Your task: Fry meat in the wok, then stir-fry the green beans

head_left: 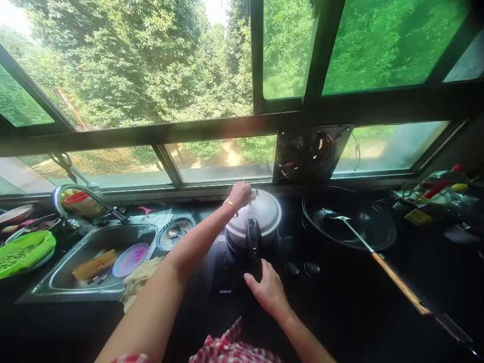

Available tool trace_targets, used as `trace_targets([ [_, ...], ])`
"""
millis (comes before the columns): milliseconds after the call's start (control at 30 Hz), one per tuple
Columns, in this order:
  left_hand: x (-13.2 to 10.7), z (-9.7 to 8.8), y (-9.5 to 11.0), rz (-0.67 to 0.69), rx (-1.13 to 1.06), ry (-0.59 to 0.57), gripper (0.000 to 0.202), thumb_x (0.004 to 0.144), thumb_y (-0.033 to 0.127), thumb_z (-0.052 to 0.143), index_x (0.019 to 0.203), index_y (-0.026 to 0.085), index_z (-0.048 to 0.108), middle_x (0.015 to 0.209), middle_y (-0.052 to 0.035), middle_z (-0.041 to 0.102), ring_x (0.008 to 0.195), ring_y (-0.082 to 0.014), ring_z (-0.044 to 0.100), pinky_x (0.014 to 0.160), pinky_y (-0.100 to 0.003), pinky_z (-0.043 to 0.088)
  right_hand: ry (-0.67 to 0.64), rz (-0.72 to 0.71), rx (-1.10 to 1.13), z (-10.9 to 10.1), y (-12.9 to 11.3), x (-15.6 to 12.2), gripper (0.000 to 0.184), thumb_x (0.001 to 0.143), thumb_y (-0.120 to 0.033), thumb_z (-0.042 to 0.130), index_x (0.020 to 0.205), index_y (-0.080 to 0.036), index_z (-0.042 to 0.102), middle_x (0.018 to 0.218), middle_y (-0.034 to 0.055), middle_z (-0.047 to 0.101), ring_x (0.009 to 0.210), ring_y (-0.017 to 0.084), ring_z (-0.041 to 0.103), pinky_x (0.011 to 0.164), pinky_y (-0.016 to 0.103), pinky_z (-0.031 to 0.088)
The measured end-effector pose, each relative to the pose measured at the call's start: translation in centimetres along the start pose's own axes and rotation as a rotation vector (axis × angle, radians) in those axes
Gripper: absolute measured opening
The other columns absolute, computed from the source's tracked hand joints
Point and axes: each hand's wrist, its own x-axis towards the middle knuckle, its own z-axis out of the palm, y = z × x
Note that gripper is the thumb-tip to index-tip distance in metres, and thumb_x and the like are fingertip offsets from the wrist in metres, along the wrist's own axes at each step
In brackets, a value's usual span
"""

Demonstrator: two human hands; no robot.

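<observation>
A silver pressure cooker [269, 207] with a domed lid sits on a black induction cooktop [227, 275], its black handle [253, 234] pointing toward me. My left hand [241, 195] reaches over the left part of the lid, fingers curled closed near its top; what they grip is hidden. Around the near end of the handle, my right hand [269, 290] is closed, thumb on the left and fingers on the right.
Right of the cooker stands a large wok [363, 227] with a wooden-handled spatula [393, 277] across its rim. At left are a steel sink [56, 282] with a pink-stained bowl [131, 259], a cloth [141, 277], a patterned plate [166, 237] and a green basket [45, 247].
</observation>
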Motion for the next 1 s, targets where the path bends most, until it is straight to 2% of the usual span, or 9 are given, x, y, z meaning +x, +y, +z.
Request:
trace_targets([
  [133,0.0,-3.8,-1.8,-0.049,-0.085,0.102,0.029,0.083,0.032,0.049,0.086,0.008,0.067,0.084,-0.0112,0.063,0.08,-0.0187,0.055,0.072,-0.028,0.04,-0.003,-0.009,-0.003,0.0,-0.1,0.0,0.053,0.081,-0.045,0.048,0.12,-0.009,0.051,0.115,0.0158,0.059,0.111,0.03,0.053,0.095,0.039,0.04],
  [200,-2.1,-5.1,-3.8,-0.055,-0.133,0.156,0.027,0.082,0.032,0.052,0.084,0.009,0.065,0.081,-0.0087,0.061,0.078,-0.0173,0.053,0.071,-0.028,0.039,0.0,-0.007,-0.025,0.1,-0.1,-0.1,0.053,0.082,-0.045,0.047,0.12,-0.008,0.051,0.116,0.0156,0.059,0.11,0.03,0.053,0.095,0.039,0.04],
  [267,-6.0,-4.8,-5.9,-0.027,-0.13,0.154,0.023,0.081,0.031,0.053,0.081,0.011,0.063,0.079,-0.0068,0.06,0.076,-0.0164,0.052,0.072,-0.028,0.039,0.02,-0.01,-0.055,0.2,-0.1,-0.2,0.054,0.083,-0.045,0.047,0.122,-0.008,0.05,0.116,0.0151,0.059,0.11,0.03,0.054,0.095,0.04,0.04],
  [367,-14.5,-1.1,-8.5,-0.016,-0.056,0.023,0.019,0.081,0.031,0.053,0.08,0.013,0.062,0.081,-0.0069,0.06,0.08,-0.0182,0.052,0.075,-0.029,0.038,0.054,-0.028,-0.095,0.5,0.1,-0.5,0.052,0.083,-0.045,0.046,0.121,-0.01,0.051,0.116,0.0132,0.06,0.108,0.03,0.055,0.094,0.04,0.04],
  [467,-23.2,4.7,-10.5,-0.111,0.031,-0.277,0.021,0.083,0.031,0.051,0.085,0.013,0.062,0.086,-0.009,0.06,0.084,-0.0206,0.053,0.075,-0.031,0.038,0.056,-0.008,-0.094,0.7,0.3,-0.7,0.052,0.082,-0.047,0.044,0.122,-0.013,0.052,0.115,0.011,0.061,0.108,0.028,0.055,0.093,0.039,0.041],
  [567,-29.1,9.9,-12.8,-0.219,0.062,-0.436,0.022,0.083,0.029,0.049,0.088,0.012,0.062,0.089,-0.0108,0.06,0.086,-0.0228,0.055,0.073,-0.032,0.038,0.017,0.096,-0.093,0.7,0.4,-0.7,0.059,0.081,-0.053,0.044,0.125,-0.015,0.05,0.111,0.0108,0.063,0.106,0.029,0.057,0.09,0.039,0.044],
  [733,-32.2,13.9,-16.7,-0.378,0.076,-0.441,0.025,0.083,0.023,0.047,0.093,0.006,0.062,0.094,-0.0174,0.058,0.093,-0.0282,0.054,0.075,-0.036,0.039,-0.02,0.22,-0.124,0.4,0.0,-0.5,0.065,0.078,-0.057,0.044,0.128,-0.015,0.048,0.107,0.0112,0.065,0.103,0.03,0.059,0.087,0.04,0.046],
  [867,-32.5,14.7,-18.6,-0.427,0.058,-0.419,0.025,0.083,0.022,0.046,0.094,0.005,0.061,0.094,-0.0184,0.058,0.095,-0.0296,0.052,0.077,-0.038,0.038,0.002,0.226,-0.135,0.5,-0.1,-0.6,0.064,0.079,-0.057,0.044,0.127,-0.015,0.05,0.109,0.0121,0.064,0.101,0.029,0.061,0.086,0.039,0.046],
  [1000,-32.7,14.2,-18.7,-0.451,0.047,-0.381,0.03,0.085,0.023,0.044,0.1,0.003,0.06,0.095,-0.0202,0.057,0.095,-0.0322,0.051,0.078,-0.041,0.037,0.012,0.206,-0.144,0.6,0.1,-0.6,0.064,0.08,-0.056,0.044,0.13,-0.016,0.048,0.112,0.0118,0.063,0.102,0.028,0.06,0.085,0.038,0.046],
])
